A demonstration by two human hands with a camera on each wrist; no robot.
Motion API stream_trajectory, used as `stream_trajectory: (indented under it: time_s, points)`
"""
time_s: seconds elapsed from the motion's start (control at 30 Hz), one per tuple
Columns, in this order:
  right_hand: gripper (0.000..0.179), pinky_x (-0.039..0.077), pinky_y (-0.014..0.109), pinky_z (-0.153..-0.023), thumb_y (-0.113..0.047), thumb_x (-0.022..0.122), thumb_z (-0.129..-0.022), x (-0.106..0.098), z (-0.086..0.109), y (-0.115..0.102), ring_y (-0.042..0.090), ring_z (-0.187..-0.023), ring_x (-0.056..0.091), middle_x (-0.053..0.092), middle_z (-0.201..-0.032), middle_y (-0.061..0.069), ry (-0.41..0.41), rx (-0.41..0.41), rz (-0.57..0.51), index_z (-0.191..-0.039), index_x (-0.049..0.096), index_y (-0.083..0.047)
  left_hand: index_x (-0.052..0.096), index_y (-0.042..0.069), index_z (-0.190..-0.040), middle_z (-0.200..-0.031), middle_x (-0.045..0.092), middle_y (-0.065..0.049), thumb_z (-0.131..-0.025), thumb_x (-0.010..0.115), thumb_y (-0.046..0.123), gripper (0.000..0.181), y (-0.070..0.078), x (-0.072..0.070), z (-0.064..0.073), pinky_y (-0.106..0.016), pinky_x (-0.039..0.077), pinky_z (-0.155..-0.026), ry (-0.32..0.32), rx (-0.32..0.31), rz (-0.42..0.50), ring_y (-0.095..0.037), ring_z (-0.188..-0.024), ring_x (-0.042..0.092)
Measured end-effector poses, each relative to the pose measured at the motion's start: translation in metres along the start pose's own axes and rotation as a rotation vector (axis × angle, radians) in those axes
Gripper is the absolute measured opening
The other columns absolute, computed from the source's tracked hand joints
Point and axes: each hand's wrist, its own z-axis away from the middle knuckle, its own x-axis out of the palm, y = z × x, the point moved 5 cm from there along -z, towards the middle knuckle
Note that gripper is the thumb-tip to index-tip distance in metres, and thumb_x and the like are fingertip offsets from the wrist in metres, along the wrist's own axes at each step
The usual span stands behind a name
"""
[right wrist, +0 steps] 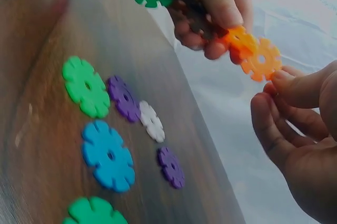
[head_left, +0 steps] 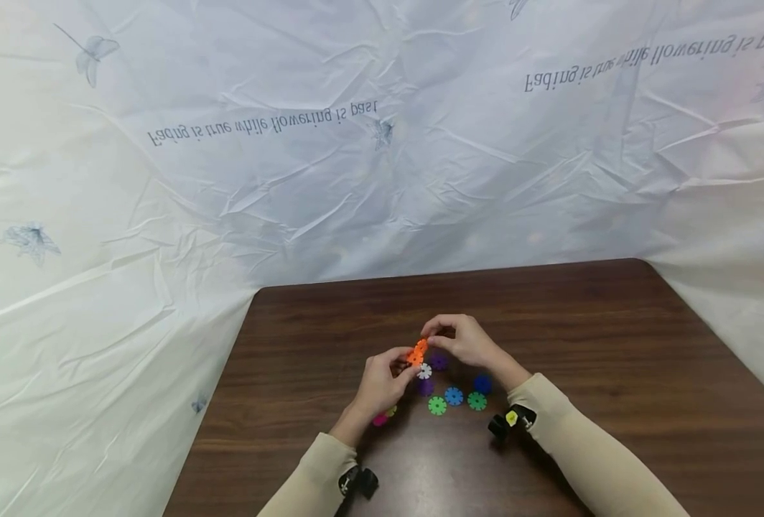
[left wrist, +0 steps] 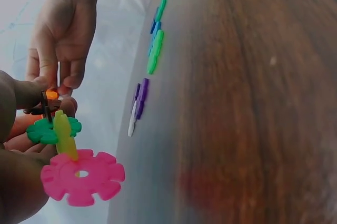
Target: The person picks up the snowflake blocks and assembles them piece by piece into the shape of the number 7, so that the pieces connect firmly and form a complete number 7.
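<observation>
My left hand (head_left: 380, 380) grips a chain of interlocked notched plastic discs, held up over the table. In the left wrist view its near end is a pink disc (left wrist: 102, 176), joined to a yellow disc (left wrist: 64, 134) and a green disc (left wrist: 45, 130). Dark discs (right wrist: 194, 16) follow, partly hidden by the left thumb and fingers. At the far end an orange disc (right wrist: 239, 39) is slotted into another orange disc (right wrist: 268, 58). Thumb and fingertips of my right hand (head_left: 462, 339) pinch the edge of that last orange disc.
Loose discs lie flat on the brown wooden table (head_left: 550, 316) below the hands: white (right wrist: 151, 121), purple (right wrist: 124, 98), light blue (right wrist: 108, 155), light green (right wrist: 86, 87), green (head_left: 477, 400) and dark blue (head_left: 482, 384). Behind the table hangs a pale printed sheet (head_left: 330, 179).
</observation>
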Motion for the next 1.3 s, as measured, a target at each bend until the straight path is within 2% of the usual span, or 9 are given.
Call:
stream_trajectory:
  time_s: [0.1, 0.23, 0.47, 0.77, 1.03, 1.3]
  points:
    - [0.012, 0.053, 0.029, -0.072, -0.012, 0.067, -0.092, -0.003, 0.0, 0.002, 0.011, -0.082, 0.063, 0.068, -0.092, -0.004, 0.01, 0.025, 0.045, -0.103, 0.07, -0.018, 0.068, 0.0, -0.113, -0.092, 0.073, -0.009, -0.088, 0.072, 0.014, 0.029, 0.0, -0.001, 0.0, -0.02, 0.055, -0.068, 0.006, 0.004, -0.009, -0.012, -0.078, 0.069]
    - [0.016, 0.053, 0.028, -0.071, -0.012, 0.066, -0.092, -0.002, 0.002, 0.004, 0.015, -0.084, 0.063, 0.068, -0.095, -0.002, -0.02, 0.055, 0.09, -0.108, 0.07, -0.014, 0.068, 0.0, -0.113, -0.092, 0.073, -0.009, -0.088, 0.073, 0.014, 0.029, 0.0, -0.001, 0.001, -0.02, 0.055, -0.068, 0.007, 0.003, -0.009, -0.012, -0.078, 0.069]
    - [0.023, 0.052, 0.029, -0.073, -0.014, 0.068, -0.091, 0.004, 0.006, 0.009, 0.012, -0.087, 0.061, 0.067, -0.102, 0.001, -0.1, 0.066, 0.222, -0.114, 0.068, -0.011, 0.068, 0.003, -0.112, -0.091, 0.073, -0.006, -0.088, 0.072, 0.016, 0.028, 0.0, -0.001, 0.001, -0.019, 0.054, -0.067, 0.006, -0.011, -0.018, -0.01, -0.077, 0.067]
    - [0.029, 0.053, 0.035, -0.076, -0.015, 0.069, -0.09, 0.013, 0.011, 0.017, 0.018, -0.091, 0.061, 0.064, -0.106, 0.005, -0.217, 0.089, 0.33, -0.118, 0.066, -0.007, 0.068, 0.004, -0.112, -0.091, 0.072, -0.004, -0.088, 0.072, 0.018, 0.028, -0.001, -0.002, 0.002, -0.02, 0.054, -0.067, 0.004, -0.03, -0.018, -0.008, -0.076, 0.065]
    - [0.031, 0.052, 0.037, -0.077, -0.019, 0.071, -0.09, 0.021, 0.012, 0.016, 0.02, -0.092, 0.06, 0.062, -0.109, 0.006, -0.281, 0.096, 0.369, -0.119, 0.067, -0.008, 0.067, 0.004, -0.113, -0.091, 0.072, -0.004, -0.088, 0.072, 0.018, 0.029, -0.001, -0.002, 0.003, -0.021, 0.054, -0.068, 0.009, -0.03, -0.021, -0.009, -0.077, 0.066]
    - [0.034, 0.051, 0.039, -0.079, -0.018, 0.071, -0.09, 0.024, 0.012, 0.017, 0.019, -0.094, 0.059, 0.061, -0.113, 0.007, -0.317, 0.139, 0.38, -0.122, 0.065, -0.01, 0.067, 0.005, -0.113, -0.092, 0.072, -0.005, -0.088, 0.072, 0.017, 0.028, 0.001, -0.004, 0.003, -0.024, 0.056, -0.069, 0.003, -0.043, -0.013, -0.01, -0.078, 0.066]
